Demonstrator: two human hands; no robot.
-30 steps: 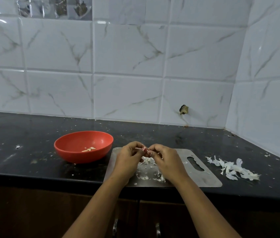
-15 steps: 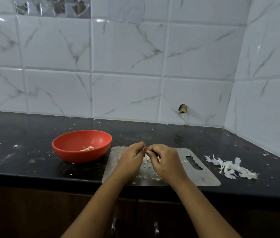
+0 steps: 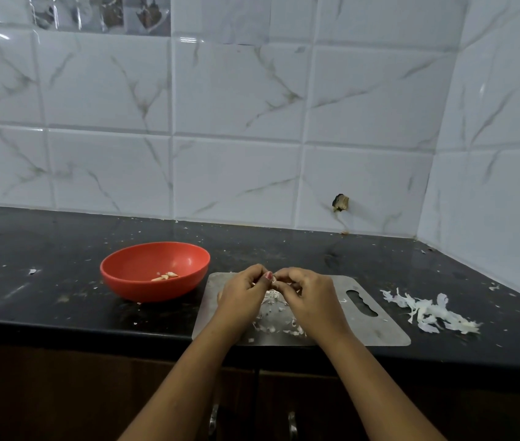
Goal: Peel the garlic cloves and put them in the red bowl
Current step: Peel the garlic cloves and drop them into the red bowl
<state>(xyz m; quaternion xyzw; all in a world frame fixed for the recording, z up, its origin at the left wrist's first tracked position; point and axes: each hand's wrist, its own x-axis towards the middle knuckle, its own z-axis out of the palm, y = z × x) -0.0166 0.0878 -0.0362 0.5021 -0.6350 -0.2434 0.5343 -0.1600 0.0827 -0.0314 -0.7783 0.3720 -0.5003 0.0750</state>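
Head view: red bowl (image 3: 144, 289) on black countertop (image 3: 45, 249) beneath white marbled tiles (image 3: 236, 170).

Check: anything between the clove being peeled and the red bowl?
Nothing visible. The small garlic clove, pinched between left hand and right hand above the steel cutting board, has open air to the round red plastic bowl.

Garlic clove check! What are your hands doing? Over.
Left hand and right hand both pinch the garlic clove over the steel board. Red bowl holds a few peeled cloves. Nothing between hands and bowl.
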